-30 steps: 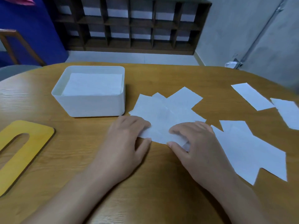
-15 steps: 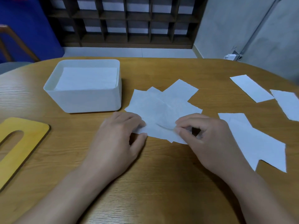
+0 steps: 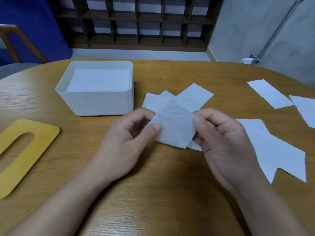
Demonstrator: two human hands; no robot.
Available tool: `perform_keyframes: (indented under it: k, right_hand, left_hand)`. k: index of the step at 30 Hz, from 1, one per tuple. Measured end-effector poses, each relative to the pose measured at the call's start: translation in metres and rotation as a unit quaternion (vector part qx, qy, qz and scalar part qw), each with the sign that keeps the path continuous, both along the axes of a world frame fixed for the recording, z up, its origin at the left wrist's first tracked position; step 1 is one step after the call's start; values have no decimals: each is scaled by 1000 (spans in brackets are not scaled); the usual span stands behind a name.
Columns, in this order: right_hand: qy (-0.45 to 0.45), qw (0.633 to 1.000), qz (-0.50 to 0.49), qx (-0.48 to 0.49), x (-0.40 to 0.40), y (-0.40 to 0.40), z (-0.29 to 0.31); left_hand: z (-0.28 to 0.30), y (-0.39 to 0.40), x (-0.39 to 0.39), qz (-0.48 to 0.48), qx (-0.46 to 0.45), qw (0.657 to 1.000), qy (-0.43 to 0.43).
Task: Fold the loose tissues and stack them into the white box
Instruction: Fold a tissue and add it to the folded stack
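White tissue [image 3: 175,126], pinched by both hands [image 3: 126,142] [image 3: 223,143], hides part of the loose pile [image 3: 192,97] behind.

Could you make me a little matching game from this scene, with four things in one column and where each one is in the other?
Things:
1. white box
2. yellow lid
3. lifted tissue
4. long tissue strip

Places:
A. pinched between the left hand and right hand
B. flat at the table's left edge
C. far right of the table, beyond the right hand
D. behind the left hand, with folded tissues inside

Pairs: 1-D, 2-B, 3-A, 4-C
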State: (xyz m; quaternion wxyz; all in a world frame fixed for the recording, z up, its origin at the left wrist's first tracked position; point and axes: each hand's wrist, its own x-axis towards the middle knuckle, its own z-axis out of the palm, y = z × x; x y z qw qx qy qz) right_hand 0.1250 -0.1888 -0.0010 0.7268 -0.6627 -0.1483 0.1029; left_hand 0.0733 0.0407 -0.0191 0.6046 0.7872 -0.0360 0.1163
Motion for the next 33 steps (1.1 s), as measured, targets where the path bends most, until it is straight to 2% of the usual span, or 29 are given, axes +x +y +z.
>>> perform_keyframes:
  k: [4, 8, 10, 14, 20, 24, 28, 33]
  right_hand:
    - [29, 1000, -9, -7, 1, 1, -3]
    - [50, 999, 16, -11, 2, 0, 3]
    - [33, 999, 12, -37, 1, 1, 5]
    - [-54, 987, 15, -152, -3, 1, 4]
    - [-109, 943, 73, -305, -9, -7, 0]
    - [-139, 923, 77, -351, -12, -4, -4]
    - [-180, 900, 74, -391, -11, -1, -9]
    - [-223, 868, 48, -442, -6, 2, -11]
  left_hand:
    - [1, 1, -2, 6, -54, 998, 11]
    - [9, 1, -5, 8, -75, 996, 40]
    - [14, 2, -8, -8, -69, 995, 65]
    - [17, 5, -14, -55, 17, 993, 103]
    - [14, 9, -24, -67, 129, 978, 148]
    - [12, 7, -31, -36, 231, 964, 125]
    - [7, 8, -30, -13, 288, 953, 90]
    - [2, 12, -26, 2, 343, 939, 6]
